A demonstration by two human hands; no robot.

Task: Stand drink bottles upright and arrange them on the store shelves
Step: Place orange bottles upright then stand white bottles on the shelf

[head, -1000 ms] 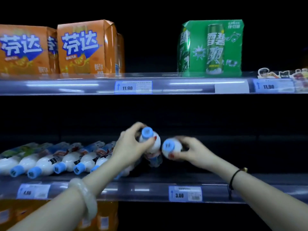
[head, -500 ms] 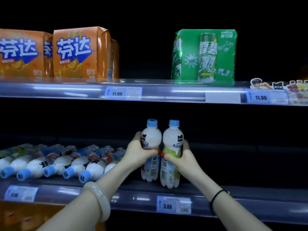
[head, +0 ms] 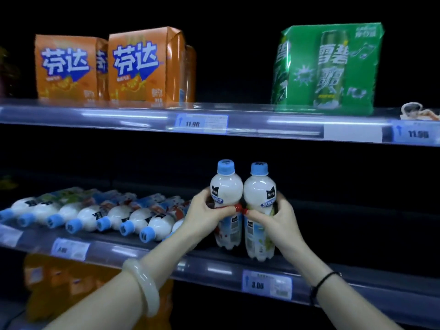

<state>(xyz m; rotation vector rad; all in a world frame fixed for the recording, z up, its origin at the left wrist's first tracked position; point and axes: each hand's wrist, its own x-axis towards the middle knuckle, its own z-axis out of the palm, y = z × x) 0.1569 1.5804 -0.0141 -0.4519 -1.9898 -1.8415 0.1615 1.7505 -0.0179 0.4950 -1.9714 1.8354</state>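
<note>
A dark store shelving bay fills the view, its back wall black and unlit. Two shelves cross it, each fronted by a glossy clear plastic rail that catches pale streaks of light: the upper shelf [head: 95,115] and the middle shelf [head: 214,270].

On the upper shelf stand two orange packs [head: 140,65] in crinkled film, printed with large white Chinese characters on blue. Well to their right is a green pack [head: 328,67], shiny, showing a can and white characters. Blurred orange packages [head: 71,282] sit under the middle shelf.

On the middle shelf a row of lying bottles [head: 114,215] runs along the left, with milky white bodies and blue caps pointing forward. Just to their right, two matching bottles are upright and touching side by side. The left bottle [head: 226,186] and the right bottle [head: 258,191] have rounded shoulders, ribbed blue caps, small black badges and barcoded labels. Their bases are down at the shelf deck; whether they touch it cannot be told.

The left hand [head: 204,213] curls round the left bottle's waist and the right hand [head: 278,217] round the right bottle's. Their red-nailed thumbs meet in front.

A pale smooth bangle [head: 142,284] is on the left wrist, a thin black band [head: 321,282] on the right. Price tags on the rails read 11.90 [head: 201,123] and 3.00 [head: 266,284].
</note>
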